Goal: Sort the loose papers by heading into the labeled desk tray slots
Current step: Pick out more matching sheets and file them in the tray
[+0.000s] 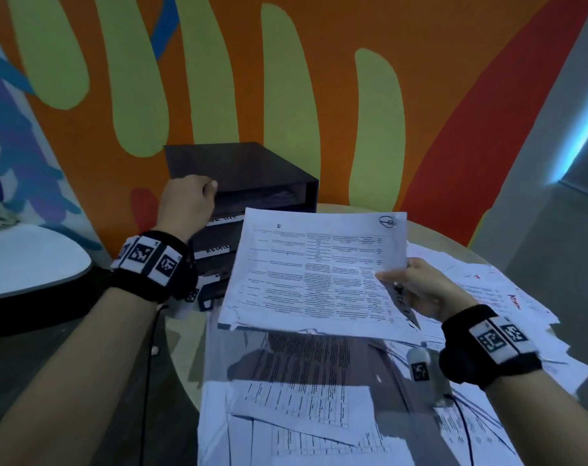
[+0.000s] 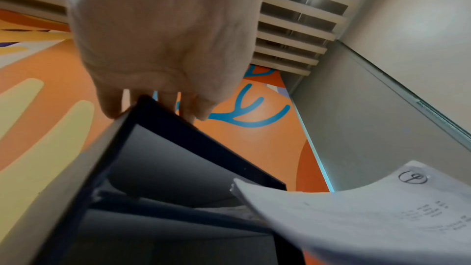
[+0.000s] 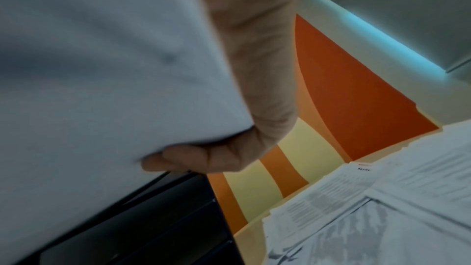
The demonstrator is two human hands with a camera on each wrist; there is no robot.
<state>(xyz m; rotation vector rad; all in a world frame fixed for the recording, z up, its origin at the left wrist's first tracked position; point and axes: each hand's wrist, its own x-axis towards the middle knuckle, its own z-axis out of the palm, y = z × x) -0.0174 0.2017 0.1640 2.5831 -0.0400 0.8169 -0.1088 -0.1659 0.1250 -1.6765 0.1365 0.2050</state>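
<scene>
Left hand (image 1: 185, 205): fingers gripped tray (image 1: 252, 169) top corner. Right hand (image 1: 420, 290): pinched sheaf (image 1: 316, 274). I judged it best to brace, level the sheaf, then slide it in squarely.

The desk tray (image 1: 249, 183) is parked at the back of the round table (image 1: 430, 233), right up against the wall (image 1: 286, 79). The loose papers (image 1: 302, 398) are spread over the table in front of it and off to its right. One sheet (image 1: 316, 274) is held up above that pile, just before the tray's slots. A second table (image 1: 27, 260) is seen off to the left.
</scene>
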